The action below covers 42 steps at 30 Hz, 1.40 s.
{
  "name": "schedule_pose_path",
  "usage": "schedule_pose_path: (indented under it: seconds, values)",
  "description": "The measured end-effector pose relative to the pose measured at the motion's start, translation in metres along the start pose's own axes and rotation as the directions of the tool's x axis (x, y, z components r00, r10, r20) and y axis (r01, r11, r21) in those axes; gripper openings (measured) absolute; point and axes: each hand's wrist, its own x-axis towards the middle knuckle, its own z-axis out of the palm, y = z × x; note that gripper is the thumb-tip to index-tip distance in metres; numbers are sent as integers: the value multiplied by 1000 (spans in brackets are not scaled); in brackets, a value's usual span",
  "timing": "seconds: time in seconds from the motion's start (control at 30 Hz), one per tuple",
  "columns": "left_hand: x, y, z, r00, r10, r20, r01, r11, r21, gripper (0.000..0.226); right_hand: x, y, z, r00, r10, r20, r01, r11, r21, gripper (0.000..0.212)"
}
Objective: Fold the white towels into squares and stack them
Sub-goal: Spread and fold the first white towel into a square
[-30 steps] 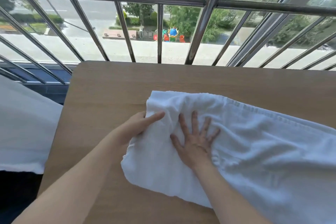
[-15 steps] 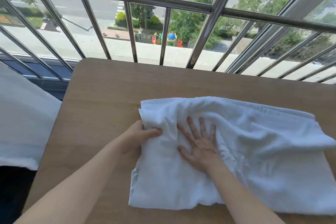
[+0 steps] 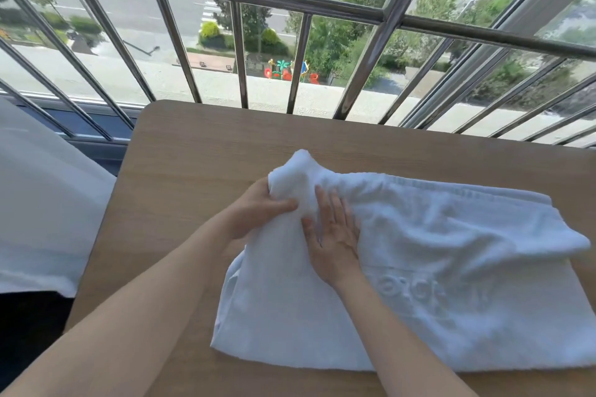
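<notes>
towel (image 3: 451, 267): white terry, lies long-ways on the wooden table (image 3: 200, 151), most of it spread to the right of the grip; looks already doubled, though layers are hard to count under the glare.
left hand (image 3: 258, 213): fingers and thumb closed on the towel's far-left corner, bunching it up off the table into a peak just above the pinch.
right hand (image 3: 335, 235): flat and spread, palm down on the cloth, touching it right beside the pinch; pins, does not grasp.
handling: soft, limp, light; no stiffness, so anything lifted sags away from the grip and the free end drags. Thick pile, not slippery, a pinch should hold.
where to hold: corners and hems. Near-left corner, below the grip, lies loose and flat; take that too so the edge comes over square.
embossed lettering (image 3: 432, 293): right of the flat hand, unreadable.
risk: one-corner lift skews the fold; creases right of the pin need smoothing.
other cloth (image 3: 42, 203): white, left of the table, well apart from both hands.
stack: none in view.
</notes>
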Motion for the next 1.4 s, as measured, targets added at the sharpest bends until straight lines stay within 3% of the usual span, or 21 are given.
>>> schedule_pose_path:
  seconds: [0.07, 0.1, 0.2, 0.27, 0.3, 0.33, 0.4, 0.47, 0.53, 0.57, 0.63, 0.67, 0.7, 0.83, 0.93, 1.0, 1.07, 1.13, 1.23, 1.33, 1.4]
  values:
    - [-4, 8, 1, 995, 98, 0, -98, 995, 9, 26, -2, -4, 0, 992, -108, -60, 111, 993, 52, 60]
    - [-7, 11, 0, 989, 132, 66, -131, 991, -13, 24, -3, -4, 1, 986, -139, -89, 145, 987, 64, 60]
    - [-13, 8, -2, 963, 121, 239, -129, 992, 16, 28, -6, 3, 5, 997, -73, -37, 74, 997, 19, 63]
    - [-6, -4, -4, 997, 76, 26, -80, 940, 332, 28, -9, 12, 9, 996, -19, 89, 29, 993, -114, 64]
    - [-2, -10, -6, 985, 86, -147, 3, 854, 520, 28, -9, 16, 11, 992, -8, 127, 29, 987, -158, 65]
    - [0, -13, -8, 958, 100, -267, 83, 799, 596, 29, -7, 17, 12, 989, -4, 145, 29, 984, -176, 65]
    - [0, -17, -14, 964, 50, -263, 91, 863, 497, 31, -3, 15, 12, 988, -2, 151, 31, 982, -188, 64]
    - [-5, -15, -14, 994, -22, -104, 56, 938, 341, 27, -1, 10, 13, 992, -7, 129, 26, 989, -148, 61]
    - [-12, -16, -1, 1000, -1, 4, -1, 964, 266, 23, -4, 1, 10, 997, 72, 21, -75, 987, 142, 51]
    - [-14, -18, 8, 998, 55, 8, -55, 957, 285, 26, -6, -5, 6, 985, 167, -39, -142, 922, 359, 44]
    - [-16, -24, 21, 985, 173, -18, -156, 926, 344, 30, -7, -13, -2, 924, 381, -32, -220, 599, 770, 33]
    - [-16, -28, 26, 978, 210, -17, -190, 915, 355, 30, -5, -14, -6, 899, 438, 13, -230, 446, 865, 33]
    - [-16, -32, 28, 973, 229, -16, -208, 910, 359, 30, -3, -13, -10, 893, 448, 49, -237, 376, 896, 36]
    - [-15, -39, 21, 978, 155, -138, -125, 970, 209, 22, 6, -18, -10, 914, 398, 82, -292, 503, 813, 27]
    - [-9, -42, 11, 961, 143, -238, -89, 970, 224, 23, 12, -20, -7, 879, 454, 143, -352, 417, 838, 20]
    - [-4, -46, 7, 956, 113, -270, -33, 959, 282, 31, 13, -19, -8, 839, 512, 182, -406, 368, 837, 26]
    - [-2, -49, 4, 958, 56, -281, 28, 958, 286, 40, 11, -12, -9, 796, 575, 188, -434, 328, 839, 29]
    - [-1, -52, 2, 968, 35, -249, 43, 953, 299, 54, 7, -4, -11, 744, 648, 164, -441, 291, 849, 17]
    - [3, -52, -4, 991, -8, -136, 59, 923, 380, 73, 1, 8, -15, 685, 687, 242, -406, 85, 910, 15]
    - [7, -47, -4, 993, -106, -43, 114, 923, 367, 57, -2, 17, -17, 662, 671, 334, -321, -148, 935, 29]
    - [7, -41, 0, 993, -113, 43, 95, 951, 295, 56, -5, 22, -18, 663, 671, 332, -260, -210, 942, 38]
